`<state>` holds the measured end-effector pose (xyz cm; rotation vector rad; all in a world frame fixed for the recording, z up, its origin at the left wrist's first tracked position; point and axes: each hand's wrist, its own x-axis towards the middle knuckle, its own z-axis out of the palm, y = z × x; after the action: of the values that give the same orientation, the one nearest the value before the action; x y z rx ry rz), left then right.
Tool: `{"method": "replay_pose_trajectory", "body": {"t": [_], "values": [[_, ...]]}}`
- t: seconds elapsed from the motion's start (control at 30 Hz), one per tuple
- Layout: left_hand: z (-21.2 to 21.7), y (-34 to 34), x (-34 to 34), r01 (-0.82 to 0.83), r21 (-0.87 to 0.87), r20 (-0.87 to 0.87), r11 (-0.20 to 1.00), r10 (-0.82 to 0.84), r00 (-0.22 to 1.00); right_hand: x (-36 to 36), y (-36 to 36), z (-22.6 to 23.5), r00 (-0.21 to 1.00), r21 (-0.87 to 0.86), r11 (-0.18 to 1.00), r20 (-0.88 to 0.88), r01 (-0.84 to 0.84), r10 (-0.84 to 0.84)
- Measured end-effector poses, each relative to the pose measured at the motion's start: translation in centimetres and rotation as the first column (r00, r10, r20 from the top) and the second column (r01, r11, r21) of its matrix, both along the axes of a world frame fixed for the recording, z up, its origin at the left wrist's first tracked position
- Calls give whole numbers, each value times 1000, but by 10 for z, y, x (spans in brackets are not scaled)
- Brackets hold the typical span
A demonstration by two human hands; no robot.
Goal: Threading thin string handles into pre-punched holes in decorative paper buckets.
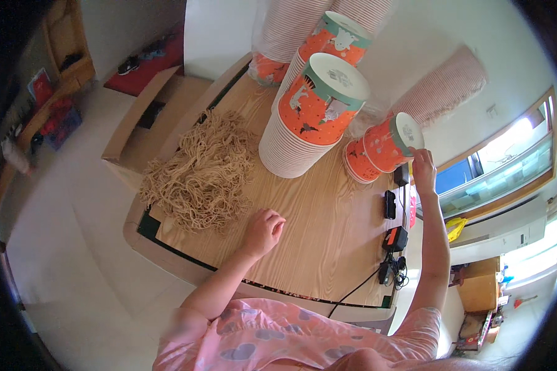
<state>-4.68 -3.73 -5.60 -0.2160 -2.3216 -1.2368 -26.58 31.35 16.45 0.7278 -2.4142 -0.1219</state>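
Upside-down orange and green paper buckets make a short stack (pixel 377 148) at the table's right side. My right hand (pixel 424 168) reaches to its uppermost paper bucket (pixel 408 131), fingers closed at the edge of its white base. A loosely curled left hand (pixel 265 232) hovers over the wooden table (pixel 309 247), with nothing visible in it. Left of that hand lies a tangled heap of tan cords (pixel 201 176). Between the heap and the short stack rises a tall nested stack of paper buckets (pixel 319 111), also base up.
More bucket stacks (pixel 294 28) in clear plastic stand at the back. A wrapped stack (pixel 442 83) leans by the wall. Black adapters and cables (pixel 395 238) line the right edge. An open cardboard box (pixel 136 142) sits beyond the table's left edge.
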Motion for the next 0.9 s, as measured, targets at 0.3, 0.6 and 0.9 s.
{"method": "replay_pose_trajectory", "body": {"t": [0.3,0.6,0.9], "values": [[-3,0,0,-7,39,14,999,6,1000,-11,-2,-16,997,3,999,62,-51,50],[0,-1,1,-16,14,21,1000,16,1000,-18,4,-27,993,45,996,101,-73,68],[0,-2,0,-13,-2,46,1000,13,999,-23,2,-29,988,50,991,100,-125,119]]}}
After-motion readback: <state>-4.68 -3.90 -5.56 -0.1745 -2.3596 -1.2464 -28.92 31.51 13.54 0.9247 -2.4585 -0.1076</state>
